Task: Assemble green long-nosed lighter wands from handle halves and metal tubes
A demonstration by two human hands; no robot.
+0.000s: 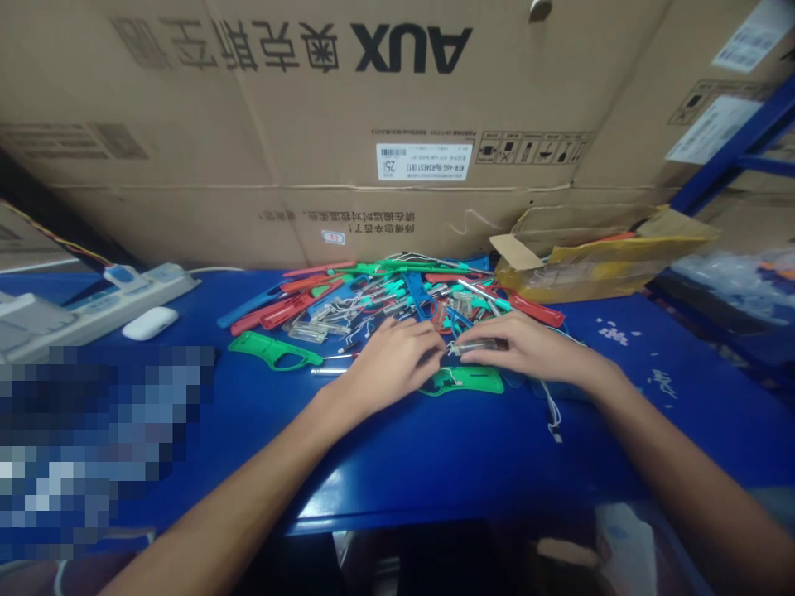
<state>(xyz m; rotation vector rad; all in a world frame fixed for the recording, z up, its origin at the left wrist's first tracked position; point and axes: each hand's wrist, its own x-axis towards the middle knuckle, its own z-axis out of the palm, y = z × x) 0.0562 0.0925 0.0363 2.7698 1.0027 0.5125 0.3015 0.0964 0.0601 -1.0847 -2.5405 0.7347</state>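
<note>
My right hand pinches a small clear plastic lighter tank between thumb and fingers. Close beside it, my left hand has its fingers curled near the tank's left end; what they grip, if anything, is hidden. Under both hands lies a green lighter casing half, with a small white part on it. Left of my left hand are another green casing half and a metal tube. White wires with a small dark end hang below my right hand.
Behind my hands spreads a pile of red, blue and green casings, clear tanks and metal tubes. A yellow-taped cardboard box stands right. A power strip and white earbud case lie left. Large cardboard backs the blue table.
</note>
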